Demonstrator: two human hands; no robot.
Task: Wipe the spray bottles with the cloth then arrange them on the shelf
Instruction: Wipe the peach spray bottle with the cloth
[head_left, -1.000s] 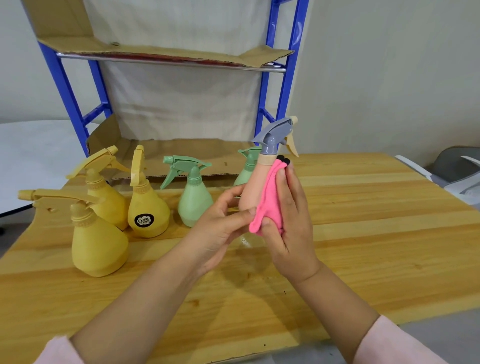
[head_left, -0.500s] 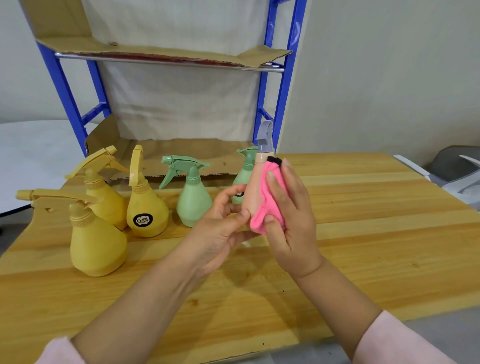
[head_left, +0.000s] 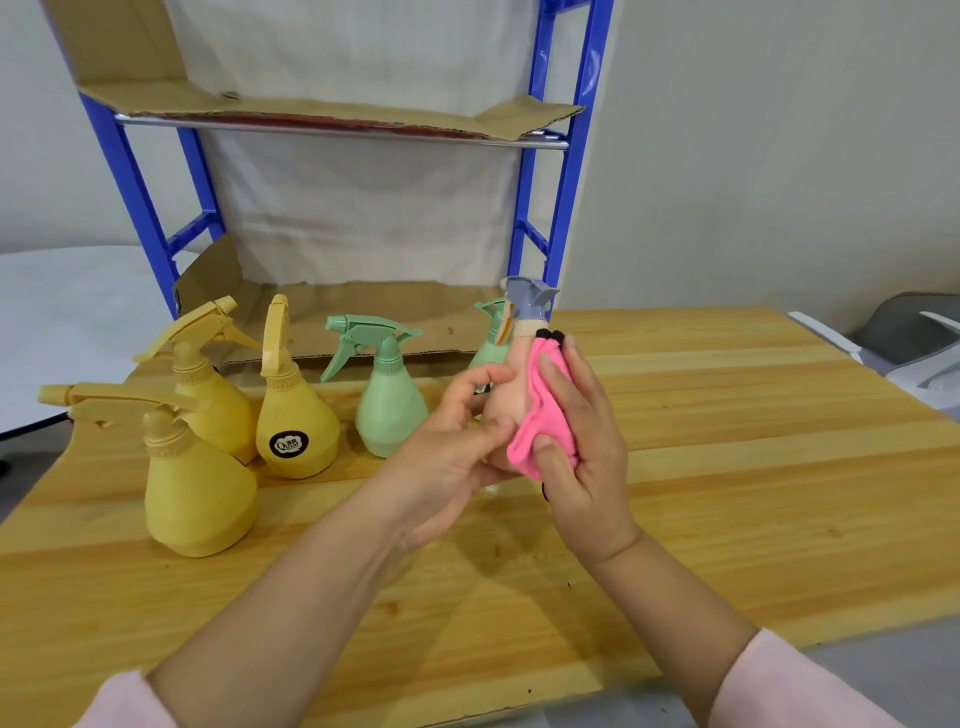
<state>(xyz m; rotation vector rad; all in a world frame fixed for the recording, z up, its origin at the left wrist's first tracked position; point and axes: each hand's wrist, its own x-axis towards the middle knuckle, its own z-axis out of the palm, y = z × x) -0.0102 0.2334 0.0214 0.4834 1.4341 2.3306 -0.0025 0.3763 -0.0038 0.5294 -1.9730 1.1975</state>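
A peach spray bottle (head_left: 511, 384) with a grey trigger head is held upright above the wooden table (head_left: 727, 467). My left hand (head_left: 452, 452) grips its lower body. My right hand (head_left: 582, 441) presses a pink cloth (head_left: 545, 410) against the bottle's right side. Three yellow spray bottles (head_left: 197, 488) (head_left: 296, 421) (head_left: 208, 389) stand at the left. A green spray bottle (head_left: 389, 405) stands beside them, and a second green bottle (head_left: 491, 348) is mostly hidden behind the held one. The blue shelf (head_left: 566, 156) rises behind, lined with cardboard.
Cardboard (head_left: 322, 111) covers the upper shelf level, and another sheet (head_left: 374, 312) covers the lower level, which is flush with the table's back edge. A white round table (head_left: 67, 306) lies at the left. A grey chair (head_left: 909, 338) stands at the right.
The peach bottle has turned in my hands, its grey nozzle swinging from pointing right to facing away and left. My right hand has slid the cloth along its side.
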